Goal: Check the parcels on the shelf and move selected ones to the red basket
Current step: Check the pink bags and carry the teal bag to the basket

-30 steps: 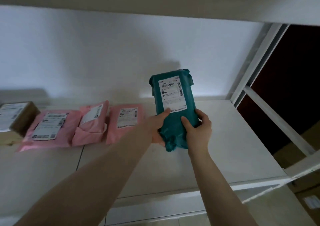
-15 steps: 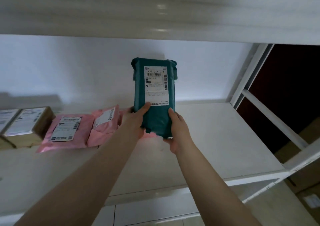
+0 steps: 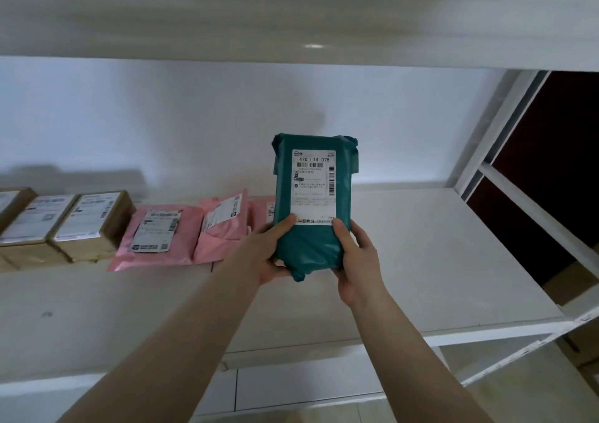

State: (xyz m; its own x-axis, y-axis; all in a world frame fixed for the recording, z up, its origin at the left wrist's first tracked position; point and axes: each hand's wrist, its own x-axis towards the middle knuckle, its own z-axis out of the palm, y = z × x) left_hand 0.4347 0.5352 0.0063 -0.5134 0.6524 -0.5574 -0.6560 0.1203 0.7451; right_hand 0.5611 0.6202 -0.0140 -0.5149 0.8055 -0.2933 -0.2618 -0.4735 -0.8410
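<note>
Upright teal parcel (image 3: pixel 312 208), long axis vertical, label facing out, gripped at its lower end by left hand (image 3: pixel 270 254) and right hand (image 3: pixel 358 263) above the shelf (image 3: pixel 437 260).

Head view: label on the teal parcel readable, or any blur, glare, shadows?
Head view: teal parcel sharp enough, its label reads 470 L14 078, small print illegible; brown boxes at left soft; glare spot on the upper shelf's underside; dim light, shadows on the wall; shelf post leans with wide-angle distortion.
</note>
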